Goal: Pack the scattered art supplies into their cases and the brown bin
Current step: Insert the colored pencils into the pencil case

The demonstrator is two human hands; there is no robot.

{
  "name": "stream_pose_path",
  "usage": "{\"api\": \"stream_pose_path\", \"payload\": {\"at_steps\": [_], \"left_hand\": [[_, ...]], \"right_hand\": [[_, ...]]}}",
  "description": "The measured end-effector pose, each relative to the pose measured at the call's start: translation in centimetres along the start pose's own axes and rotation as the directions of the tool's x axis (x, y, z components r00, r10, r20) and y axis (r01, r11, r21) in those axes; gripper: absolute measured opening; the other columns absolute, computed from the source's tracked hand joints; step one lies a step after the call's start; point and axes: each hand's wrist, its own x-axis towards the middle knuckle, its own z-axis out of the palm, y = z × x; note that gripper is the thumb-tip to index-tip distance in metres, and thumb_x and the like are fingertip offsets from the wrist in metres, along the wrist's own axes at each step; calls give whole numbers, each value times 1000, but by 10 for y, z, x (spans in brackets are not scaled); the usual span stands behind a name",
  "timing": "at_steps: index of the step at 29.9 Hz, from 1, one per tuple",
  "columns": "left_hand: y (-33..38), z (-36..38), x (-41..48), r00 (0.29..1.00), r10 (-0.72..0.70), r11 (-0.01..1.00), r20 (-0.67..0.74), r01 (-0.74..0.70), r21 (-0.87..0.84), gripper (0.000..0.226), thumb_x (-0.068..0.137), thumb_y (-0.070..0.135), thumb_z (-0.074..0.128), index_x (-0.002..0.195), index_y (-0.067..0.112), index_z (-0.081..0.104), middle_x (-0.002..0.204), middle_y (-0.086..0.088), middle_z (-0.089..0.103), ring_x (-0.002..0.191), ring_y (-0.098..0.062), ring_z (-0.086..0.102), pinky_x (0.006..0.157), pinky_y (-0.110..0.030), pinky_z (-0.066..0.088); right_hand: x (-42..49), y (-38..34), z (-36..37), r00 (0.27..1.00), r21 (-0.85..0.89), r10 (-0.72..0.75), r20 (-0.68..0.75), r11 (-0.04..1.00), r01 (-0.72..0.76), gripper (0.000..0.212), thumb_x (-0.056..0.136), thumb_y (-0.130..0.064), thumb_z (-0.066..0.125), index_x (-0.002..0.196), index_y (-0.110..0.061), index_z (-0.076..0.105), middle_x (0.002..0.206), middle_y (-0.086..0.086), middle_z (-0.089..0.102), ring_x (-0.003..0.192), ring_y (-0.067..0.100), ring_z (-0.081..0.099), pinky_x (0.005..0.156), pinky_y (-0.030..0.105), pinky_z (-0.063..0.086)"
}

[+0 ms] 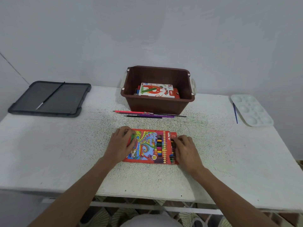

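Observation:
A red colour pencil case [150, 145] lies flat on the table in front of me, its pencils showing at the right end. My left hand [122, 144] grips the case's left end, fingers curled over it. My right hand [185, 150] rests at the right end, fingertips on the pencil ends. Behind it stands the brown bin [157, 102], holding an oil pastels box [156, 90]. Loose pencils and a thin brush [147, 114] lie in a row just in front of the bin.
A dark grey lid [65, 102] with a black brush [50, 95] on it lies at the far left. A white paint palette [251, 109] sits at the far right, with a blue brush [235, 113] beside it. The table's front edge is close to me.

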Motion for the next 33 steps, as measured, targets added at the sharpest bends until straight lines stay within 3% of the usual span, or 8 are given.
{"api": "stream_pose_path", "payload": {"at_steps": [3, 7, 9, 12, 15, 19, 27, 33], "left_hand": [[-1, 1, 2, 1000, 1, 1000, -4, -1, -11, 26, 90, 31, 65, 109, 14, 60, 114, -5, 57, 99, -16, 57, 82, -29, 47], [-3, -2, 15, 998, -47, 998, -43, 46, -31, 23, 91, 26, 63, 108, 11, 62, 107, -4, 60, 89, -13, 62, 72, -31, 55], [-4, -4, 26, 995, -59, 998, -78, 58, -5, 20, 91, 22, 62, 107, 10, 64, 105, -4, 60, 86, -15, 61, 71, -33, 55], [-7, -8, 46, 996, -64, 993, -60, 70, 98, 27, 91, 15, 60, 117, 9, 63, 116, -10, 60, 96, -26, 61, 76, -43, 54], [-7, -13, 65, 996, -68, 982, 49, 58, 180, 38, 92, 10, 54, 130, 11, 58, 130, -15, 58, 111, -35, 57, 87, -53, 50], [-4, -16, 76, 989, -96, 952, 112, 58, 302, 43, 93, 13, 49, 136, 16, 53, 129, -12, 60, 120, -34, 53, 98, -51, 39], [-8, -15, 73, 997, -1, 950, 76, -23, 311, 13, 82, 10, 69, 95, 9, 72, 96, -14, 67, 92, -35, 63, 80, -48, 48], [-3, -20, 63, 992, 112, 964, -63, -93, 250, 12, 87, 13, 64, 99, 11, 62, 94, -6, 65, 85, -26, 62, 79, -44, 49]], "right_hand": [[-2, 0, 1, 1000, -16, 9, 24, 1000, -9, 45, 83, -15, 67, 126, -4, 60, 107, 14, 59, 95, 29, 54, 78, 43, 54], [-2, -2, 0, 998, -16, 42, 56, 999, -42, 48, 90, -29, 38, 129, -8, 59, 109, 12, 58, 95, 26, 52, 78, 40, 52], [-2, -3, 0, 998, -9, 47, 49, 999, -47, 53, 87, -27, 33, 129, -7, 57, 109, 11, 59, 93, 27, 52, 78, 41, 51], [-4, -4, -1, 997, 0, 65, 32, 998, -65, 51, 85, -22, 33, 129, -7, 55, 111, 9, 59, 93, 26, 50, 80, 41, 50], [-3, -4, -2, 997, -1, 74, 36, 997, -74, 51, 86, -23, 31, 128, -6, 55, 110, 9, 59, 93, 26, 50, 79, 41, 50], [-1, -7, -3, 996, -26, 83, 36, 996, -82, 49, 90, -25, 31, 130, -6, 51, 107, 7, 59, 90, 22, 50, 78, 39, 50], [-1, -8, -4, 994, -26, 97, 52, 995, -96, 50, 93, -28, 29, 134, -8, 47, 108, 5, 58, 92, 19, 48, 81, 36, 49], [3, -5, -6, 997, 48, 78, 4, 996, -78, 41, 95, -27, 35, 131, -12, 50, 105, 0, 57, 91, 14, 44, 82, 35, 46]]}}
